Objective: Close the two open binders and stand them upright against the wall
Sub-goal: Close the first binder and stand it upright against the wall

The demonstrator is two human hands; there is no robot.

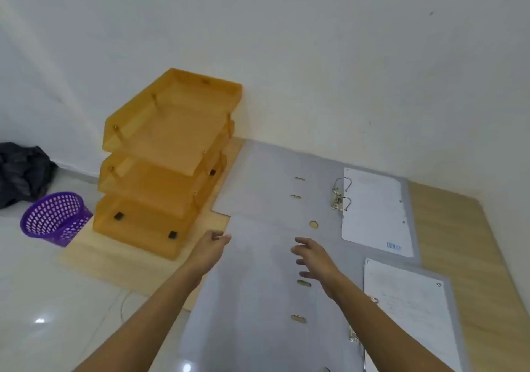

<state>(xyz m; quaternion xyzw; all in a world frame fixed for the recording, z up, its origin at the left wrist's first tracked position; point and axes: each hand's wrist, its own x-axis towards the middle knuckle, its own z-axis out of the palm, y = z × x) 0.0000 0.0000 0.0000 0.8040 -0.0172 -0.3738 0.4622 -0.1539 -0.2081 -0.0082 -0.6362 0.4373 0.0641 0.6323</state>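
Two grey binders lie open and flat on a wooden table (pixel 447 228) by the white wall (pixel 344 56). The far binder (pixel 266 176) touches the wall, its metal rings (pixel 341 194) upright beside a white sheet (pixel 375 211). The near binder (pixel 249 300) overlaps the far one's front edge and holds a written sheet (pixel 410 308) on its right half. My left hand (pixel 212 245) reaches to the top left corner of the near binder's left cover, fingertips at its edge. My right hand (pixel 315 260) hovers over the same cover near the spine, fingers spread, holding nothing.
An orange three-tier letter tray (pixel 169 153) stands on the table's left end against the wall, close to the far binder's left edge. On the tiled floor to the left are a purple mesh basket (pixel 54 216) and a black bag (pixel 23 171).
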